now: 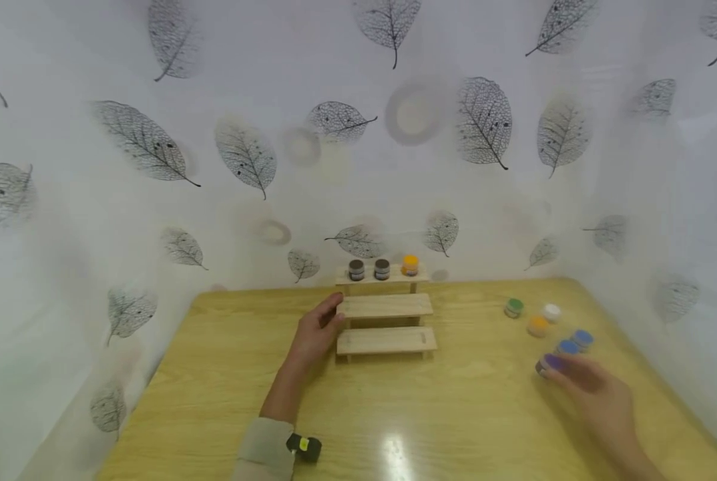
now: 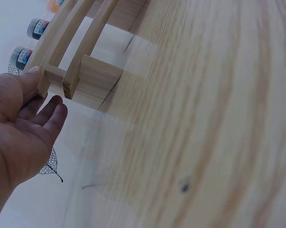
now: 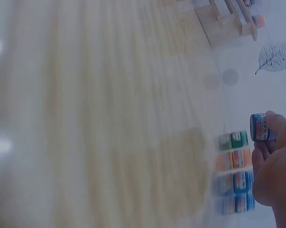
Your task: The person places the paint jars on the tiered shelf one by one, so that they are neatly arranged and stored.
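Nearest the right wrist camera is the person's right hand, its thumb and fingers pinching a purple-lidded jar. From where I sit, that jar appears lifted off the counter, though the blur in my feed keeps me from being certain. In the head view I have it on the right side, just beside the nearer of two blue-lidded jars. Past those, farther from the person, I count an orange-lidded jar, a white-lidded jar and a green-lidded jar, all on the counter.

Across from them, I see the left hand gripping the left end of the middle board of a three-tier wooden stand, thumb and index finger at that end and the other fingers bent below. On the stand's top board I make out two dark-lidded jars in line with a yellow-lidded jar at the right. A small black device with a yellow mark sits against the left sleeve. Behind the counter rises a pale backdrop printed with dark leaf skeletons.
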